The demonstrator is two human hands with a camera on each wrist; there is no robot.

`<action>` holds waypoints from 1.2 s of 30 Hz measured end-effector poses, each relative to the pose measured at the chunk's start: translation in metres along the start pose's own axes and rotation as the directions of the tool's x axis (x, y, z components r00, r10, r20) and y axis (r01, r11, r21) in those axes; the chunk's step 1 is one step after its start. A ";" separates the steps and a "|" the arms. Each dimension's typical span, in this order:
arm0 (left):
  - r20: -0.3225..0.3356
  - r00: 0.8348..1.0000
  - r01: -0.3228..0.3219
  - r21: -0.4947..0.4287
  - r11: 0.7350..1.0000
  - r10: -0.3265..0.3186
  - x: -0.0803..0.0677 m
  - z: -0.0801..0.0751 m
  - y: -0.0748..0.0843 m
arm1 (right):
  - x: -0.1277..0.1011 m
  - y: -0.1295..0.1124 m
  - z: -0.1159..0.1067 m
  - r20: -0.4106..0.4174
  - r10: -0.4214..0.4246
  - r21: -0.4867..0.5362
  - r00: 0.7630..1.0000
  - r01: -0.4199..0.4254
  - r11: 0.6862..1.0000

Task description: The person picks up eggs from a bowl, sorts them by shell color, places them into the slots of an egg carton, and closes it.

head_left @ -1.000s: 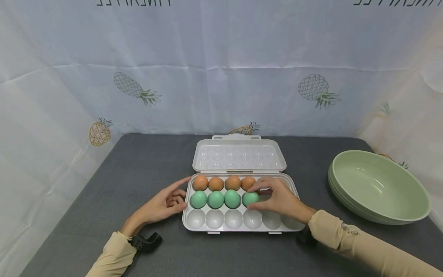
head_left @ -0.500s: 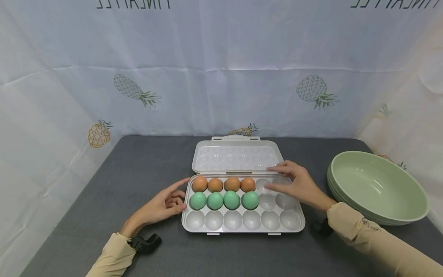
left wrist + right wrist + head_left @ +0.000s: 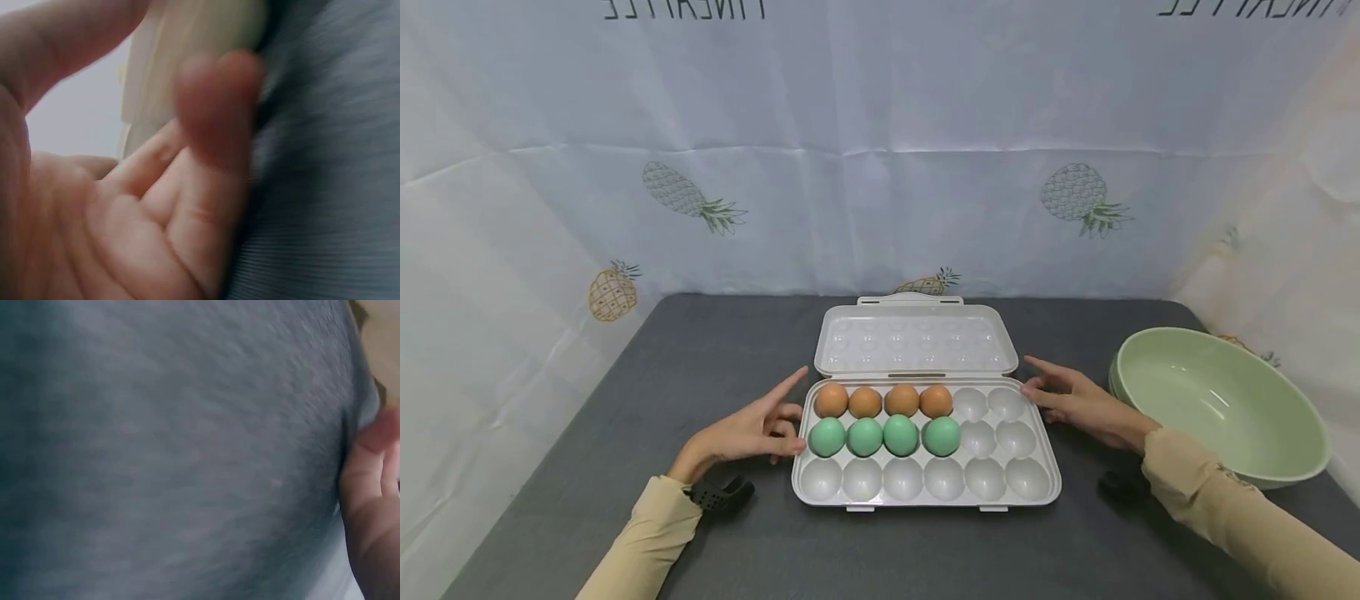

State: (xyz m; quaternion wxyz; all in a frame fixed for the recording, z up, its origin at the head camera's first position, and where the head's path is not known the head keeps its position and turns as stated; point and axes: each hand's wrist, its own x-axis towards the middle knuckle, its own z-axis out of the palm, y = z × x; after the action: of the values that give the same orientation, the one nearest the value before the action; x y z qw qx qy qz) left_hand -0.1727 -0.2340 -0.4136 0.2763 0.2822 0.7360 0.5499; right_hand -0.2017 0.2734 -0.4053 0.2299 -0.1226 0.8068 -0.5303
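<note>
A white egg tray (image 3: 1030, 492) lies open on the grey table, its lid (image 3: 916, 340) folded back. Several brown eggs (image 3: 883, 401) fill the left of the far row and several green eggs (image 3: 883, 436) the left of the middle row; the near row is bare. My left hand (image 3: 752, 429) rests at the tray's left edge with fingers relaxed and touching its rim, holding nothing; the left wrist view shows those fingers (image 3: 212, 162) close up against the tray (image 3: 181, 56). My right hand (image 3: 1075, 400) lies flat on the table at the tray's right side, empty.
A stack of pale green bowls (image 3: 1221, 404) stands on the right of the table (image 3: 715, 350). A white cloth with pineapple prints hangs behind and at both sides. The right wrist view shows mostly grey table surface (image 3: 175, 456).
My right hand let go of the fourth green egg in the middle row, lifted away and moved right to rest beside the tray. The left hand has barely moved.
</note>
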 end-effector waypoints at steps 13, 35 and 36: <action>0.128 0.987 0.107 -0.047 0.993 -0.100 0.014 -0.017 0.009 | 0.003 -0.001 0.011 -0.041 -0.171 0.109 0.984 0.174 0.979; -0.184 0.966 -0.129 0.278 0.952 0.184 -0.009 0.008 0.000 | -0.019 0.013 0.028 -0.281 -0.216 0.273 0.935 0.294 0.916; -0.193 0.960 -0.144 0.290 0.946 0.205 -0.009 0.009 -0.001 | -0.019 0.014 0.028 -0.284 -0.220 0.272 0.933 0.298 0.915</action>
State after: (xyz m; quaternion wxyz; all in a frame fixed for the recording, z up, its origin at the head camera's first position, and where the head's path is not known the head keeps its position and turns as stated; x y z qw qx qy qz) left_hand -0.1599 -0.2348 -0.4155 0.1015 0.3192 0.8028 0.4933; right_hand -0.1702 0.2652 -0.4222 0.0710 -0.1245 0.7118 -0.6876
